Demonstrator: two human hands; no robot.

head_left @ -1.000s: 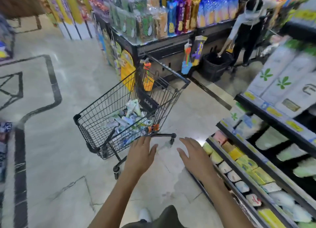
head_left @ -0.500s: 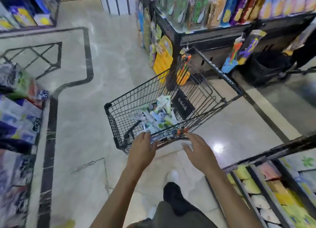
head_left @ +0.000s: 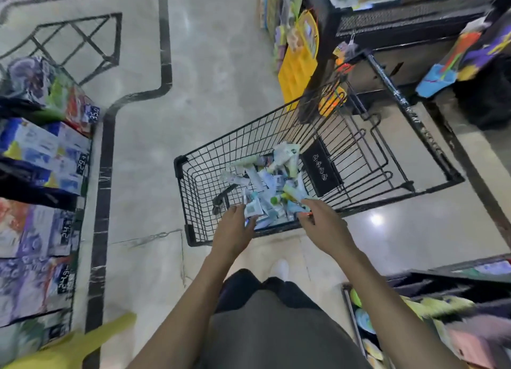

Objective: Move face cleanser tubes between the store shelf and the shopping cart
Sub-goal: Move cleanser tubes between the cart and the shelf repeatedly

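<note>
- Both hands have moved in over the cart's [head_left: 190, 202] near rim since a moment ago.
- Left hand [head_left: 235, 224]: fingers loose, touching a tube, no clear grip.
- Tubes [head_left: 268, 183] piled in the basket.
- Right hand [head_left: 320, 219]: relaxed, empty.
- Looks like unloading; next, grip a tube and carry it to the shelf [head_left: 414, 313].

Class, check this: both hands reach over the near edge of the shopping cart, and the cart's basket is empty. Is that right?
Not quite. The head view shows the left hand and right hand reaching over the near edge of the shopping cart, but its basket is not empty: a heap of tubes lies on its floor.
</note>
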